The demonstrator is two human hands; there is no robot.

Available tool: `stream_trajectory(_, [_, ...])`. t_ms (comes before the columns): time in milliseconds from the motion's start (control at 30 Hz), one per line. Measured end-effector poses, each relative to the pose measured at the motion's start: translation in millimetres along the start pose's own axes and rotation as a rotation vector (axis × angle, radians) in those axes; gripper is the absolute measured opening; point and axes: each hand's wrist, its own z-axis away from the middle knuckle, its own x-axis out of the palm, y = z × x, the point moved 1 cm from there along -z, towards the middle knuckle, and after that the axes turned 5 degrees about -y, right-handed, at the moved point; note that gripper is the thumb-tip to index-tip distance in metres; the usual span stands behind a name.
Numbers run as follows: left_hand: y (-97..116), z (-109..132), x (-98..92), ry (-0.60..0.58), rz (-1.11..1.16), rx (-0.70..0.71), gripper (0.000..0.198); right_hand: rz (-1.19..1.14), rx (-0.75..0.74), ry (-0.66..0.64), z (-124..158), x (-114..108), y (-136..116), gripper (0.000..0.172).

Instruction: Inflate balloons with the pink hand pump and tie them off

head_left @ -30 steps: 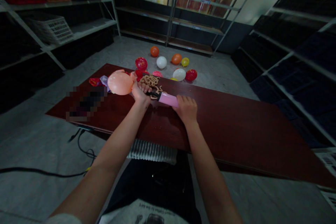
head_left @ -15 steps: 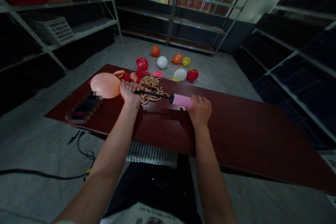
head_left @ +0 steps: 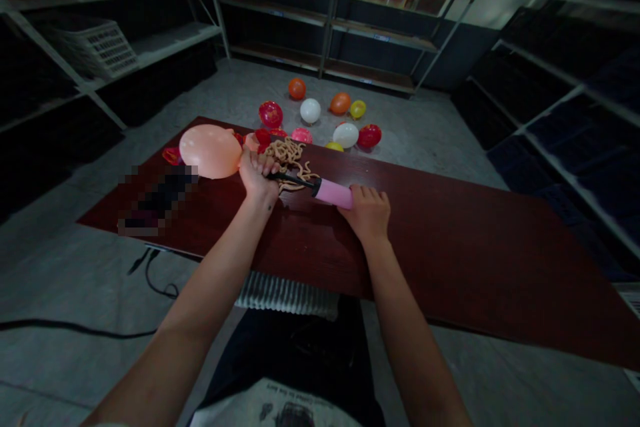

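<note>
A peach balloon (head_left: 210, 151), partly inflated, sits at the far left of the dark red table (head_left: 450, 240). My left hand (head_left: 257, 175) is closed around its neck together with the black end of a hand balloon pump (head_left: 334, 193); the join is hidden by my fingers. The pump's black rod spans from there to its pink barrel. Wrapped round the right end of that barrel is my right hand (head_left: 367, 212). Just behind my left hand lies a pile of beige, uninflated long balloons (head_left: 285, 153). Red and peach uninflated balloons (head_left: 257, 140) lie beside the pile.
A blurred-out dark object (head_left: 163, 197) rests on the table's left part. Several inflated balloons, among them a white one (head_left: 311, 111) and an orange one (head_left: 341, 103), lie on the floor beyond. Metal shelves (head_left: 280, 13) stand around, and a black cable (head_left: 75, 328) runs along the floor.
The pink barrel has come closer to my left hand, so less of the black rod shows. The peach balloon looks slightly larger. The view has shifted a little.
</note>
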Motion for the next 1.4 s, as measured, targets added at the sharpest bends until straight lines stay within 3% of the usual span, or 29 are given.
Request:
stream_trajectory(200, [-28,16,6.9,-0.031,-0.031,-0.106,0.058,-0.034,-0.039,-0.034,-2,-1,-23,0.025])
stream_trajectory(333, [-33,17,5.2,0.010,-0.050,-0.159,0.056,-0.031,-0.038,-0.020,-3,1,-27,0.024])
stream_trajectory(633, [-20,2,-1.0,0.033,-0.023,-0.069,0.054,-0.012,-0.063,0.030,-7,1,-28,0.024])
stream_trajectory(1100, [23,-17,-7.4,0.061,-0.031,0.037,0.059,0.047,0.090,0.090,2,-5,20,0.037])
stream_trajectory(1400, [37,-23,-8.6,0.027,-0.080,0.151,0.066,0.025,0.064,0.099,1,-4,9,0.034])
